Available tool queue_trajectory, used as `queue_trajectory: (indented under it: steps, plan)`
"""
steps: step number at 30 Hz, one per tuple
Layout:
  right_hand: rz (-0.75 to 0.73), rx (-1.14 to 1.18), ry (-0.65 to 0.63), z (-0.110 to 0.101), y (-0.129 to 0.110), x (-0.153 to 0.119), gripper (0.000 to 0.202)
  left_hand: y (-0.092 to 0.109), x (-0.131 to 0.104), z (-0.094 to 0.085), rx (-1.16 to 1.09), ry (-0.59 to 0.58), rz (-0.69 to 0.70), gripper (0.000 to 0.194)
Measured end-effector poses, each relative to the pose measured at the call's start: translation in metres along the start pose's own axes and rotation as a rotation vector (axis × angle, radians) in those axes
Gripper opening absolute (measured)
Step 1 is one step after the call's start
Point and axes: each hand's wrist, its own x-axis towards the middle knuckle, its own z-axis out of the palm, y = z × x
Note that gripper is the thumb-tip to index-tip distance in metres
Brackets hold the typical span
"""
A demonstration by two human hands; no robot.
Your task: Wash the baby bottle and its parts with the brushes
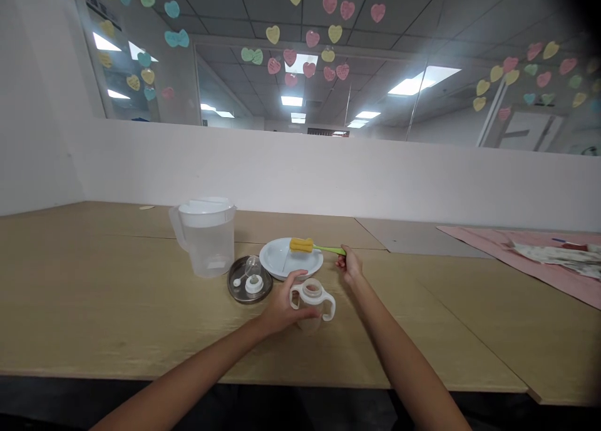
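Counting from my remote post. Two hands: one left hand [283,306], one right hand [350,266]. At the left: one bottle [310,322], two handles [333,306]. At the right: one brush [303,245]. Beyond, between both: one plate [277,255]. Left of the left hand: one metal dish [235,294], one jug [211,246]. Far right of the right hand: one pink cloth [563,285]. High beyond both, I log dozens of heart notes [312,39], some blurred.

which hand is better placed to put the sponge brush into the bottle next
Probably the right hand: it holds the brush by its green handle, while the left hand grips the two-handled bottle, its mouth facing up.
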Motion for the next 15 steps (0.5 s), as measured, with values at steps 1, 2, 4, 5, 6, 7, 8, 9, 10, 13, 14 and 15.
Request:
queue_trajectory:
  steps: [1, 2, 4, 5, 6, 7, 8, 9, 10, 13, 14, 15]
  plan:
    - [0.006, -0.001, 0.000, 0.000, 0.000, 0.000, 0.021, 0.000, 0.000, 0.000, 0.004, 0.024, -0.009, 0.073]
    - [0.011, -0.002, -0.001, -0.001, -0.001, 0.000, 0.021, -0.001, 0.000, 0.000, 0.019, 0.070, -0.006, 0.072]
    - [0.021, 0.001, -0.008, -0.001, -0.002, -0.001, 0.021, -0.004, 0.000, -0.002, 0.052, 0.212, 0.046, 0.065]
    - [0.026, 0.006, -0.014, -0.001, -0.002, -0.001, 0.022, -0.007, 0.000, -0.004, 0.065, 0.293, 0.095, 0.061]
    - [0.030, 0.012, -0.021, -0.001, -0.003, -0.001, 0.023, -0.009, 0.001, -0.008, 0.076, 0.374, 0.154, 0.058]
    - [0.035, 0.019, -0.030, 0.000, -0.003, -0.002, 0.024, -0.011, 0.002, -0.012, 0.096, 0.443, 0.216, 0.057]
    - [0.041, 0.027, -0.041, 0.000, -0.004, -0.002, 0.024, -0.014, 0.003, -0.017, 0.129, 0.497, 0.270, 0.056]
    - [0.048, 0.035, -0.053, 0.000, -0.005, -0.002, 0.025, -0.016, 0.005, -0.022, 0.182, 0.538, 0.309, 0.055]
    - [0.056, 0.044, -0.066, 0.000, -0.006, -0.003, 0.025, -0.018, 0.007, -0.028, 0.250, 0.570, 0.327, 0.053]
    - [0.077, 0.084, -0.120, 0.001, -0.010, -0.005, 0.025, -0.024, 0.013, -0.044, 0.440, 0.657, 0.308, 0.049]
    - [0.080, 0.105, -0.154, 0.002, -0.011, -0.006, 0.025, -0.026, 0.015, -0.049, 0.488, 0.685, 0.301, 0.047]
    - [0.080, 0.124, -0.195, 0.003, -0.012, -0.007, 0.025, -0.028, 0.016, -0.053, 0.530, 0.708, 0.301, 0.046]
